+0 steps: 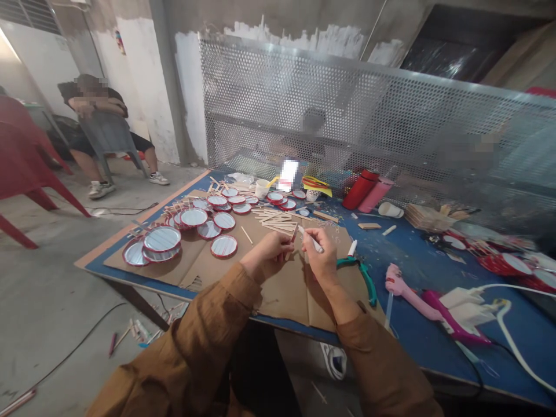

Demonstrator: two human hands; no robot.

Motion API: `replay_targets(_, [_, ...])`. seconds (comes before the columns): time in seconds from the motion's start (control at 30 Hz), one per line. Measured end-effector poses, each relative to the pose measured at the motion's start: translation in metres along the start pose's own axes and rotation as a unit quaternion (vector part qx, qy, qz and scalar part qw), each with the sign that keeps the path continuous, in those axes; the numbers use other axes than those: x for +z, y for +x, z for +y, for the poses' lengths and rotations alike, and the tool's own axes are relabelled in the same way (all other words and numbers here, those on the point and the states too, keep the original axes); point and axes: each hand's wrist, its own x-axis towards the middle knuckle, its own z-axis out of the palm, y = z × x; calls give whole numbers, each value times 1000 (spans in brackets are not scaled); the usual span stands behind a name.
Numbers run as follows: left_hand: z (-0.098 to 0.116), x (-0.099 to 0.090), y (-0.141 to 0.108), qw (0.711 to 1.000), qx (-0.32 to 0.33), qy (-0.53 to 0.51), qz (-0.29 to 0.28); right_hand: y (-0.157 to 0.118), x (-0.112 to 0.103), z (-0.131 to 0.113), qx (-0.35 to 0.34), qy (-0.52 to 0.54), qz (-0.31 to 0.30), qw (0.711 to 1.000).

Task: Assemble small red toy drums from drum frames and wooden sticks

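My left hand (275,252) is closed on a thin craft stick (295,233), which points up and looks reddish along its visible part. In my right hand (320,255) is a white marker pen (313,241), its tip close to the stick; whether they touch I cannot tell. Beyond my hands lies a pile of plain wooden sticks (274,220) on a cardboard sheet (278,295). Several round red-rimmed discs (224,246) with pale faces are grouped to the left. Teal-handled pliers (369,284) lie right of my right hand, beside a white pen-like piece (353,248).
A pink glue gun (410,295) and a magenta power strip (456,327) with white plugs and cables lie at right. Red (361,188) and pink (377,194) bottles stand near the perforated metal screen (278,104). A person (98,110) sits on a chair at far left.
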Motion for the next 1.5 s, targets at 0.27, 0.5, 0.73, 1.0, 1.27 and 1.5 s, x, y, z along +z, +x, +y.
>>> replay_targets(0.27, [2, -1, 0, 1000, -2, 9, -14, 0, 0, 0, 2, 11, 4, 1000])
replay_targets(0.5, [3, -1, -1, 1000, -1, 3, -12, 0, -1, -1, 5, 26, 10, 1000])
replay_targets(0.73, [1, -1, 0, 1000, 4, 3, -12, 0, -1, 1, 9, 23, 6, 1000])
replay_targets(1.0, [3, 0, -1, 1000, 5, 10, -7, 0, -1, -2, 7, 15, 5, 1000])
replay_targets(1.27, [0, -1, 1, 1000, 1, 6, -10, 0, -1, -3, 5, 14, 2, 1000])
replay_targets(1.5, [2, -1, -1, 1000, 6, 2, -10, 0, -1, -2, -11, -5, 4, 1000])
